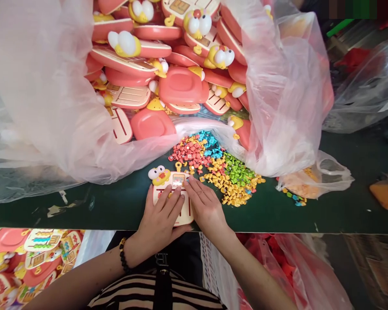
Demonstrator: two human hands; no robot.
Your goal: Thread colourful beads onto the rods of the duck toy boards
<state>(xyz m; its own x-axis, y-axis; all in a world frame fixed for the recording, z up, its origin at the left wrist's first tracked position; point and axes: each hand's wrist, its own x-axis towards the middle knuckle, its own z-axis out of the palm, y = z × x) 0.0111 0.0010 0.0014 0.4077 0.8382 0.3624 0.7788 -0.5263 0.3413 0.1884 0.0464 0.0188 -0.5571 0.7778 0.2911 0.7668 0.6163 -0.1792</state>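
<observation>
A cream-and-pink toy board point(182, 218) with a yellow bird head and bulging white eyes lies on the dark green table in front of me. My left hand point(161, 213) rests across its lower left part, fingers over the slotted face and thumb along the bottom edge, gripping it. At the board's upper right, my right hand point(209, 209) has its fingers pressed together over the edge; whatever lies under the fingertips is hidden. Just beyond the board is a pile of small plastic pieces: red ones point(189, 150), blue ones point(211, 144), green ones point(237, 169) and yellow ones point(236, 191).
Behind the pieces, a large clear plastic bag point(278, 103) lies open, full of similar pink toy boards point(184, 86). A small bag point(305, 181) sits at the right with loose pieces beside it. Below the table's left edge are boards with coloured pieces point(42, 254).
</observation>
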